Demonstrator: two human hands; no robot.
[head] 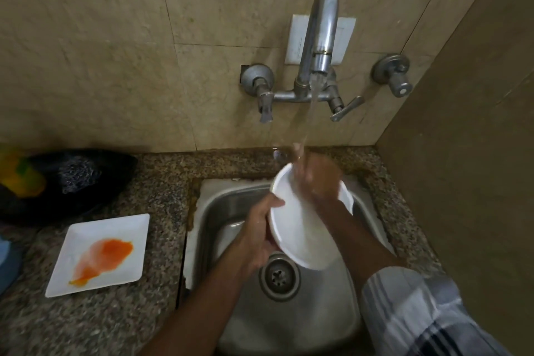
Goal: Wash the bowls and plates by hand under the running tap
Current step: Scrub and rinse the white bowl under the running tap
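Note:
A round white plate [300, 228] is held tilted over the steel sink [219, 211]. My left hand [260, 234] grips its left rim from below. My right hand [316, 179] lies flat on the plate's upper face, right under the stream of water from the metal tap [320, 35]; the hand is blurred. A square white plate [124, 228] smeared with orange sauce lies on the granite counter left of the sink.
A black bag [86, 182] with a steel scrubber [78, 175] and something yellow sits at the counter's back left. The sink drain [278, 276] is below the plate. Tap handles stick out of the tiled wall. A wall closes in on the right.

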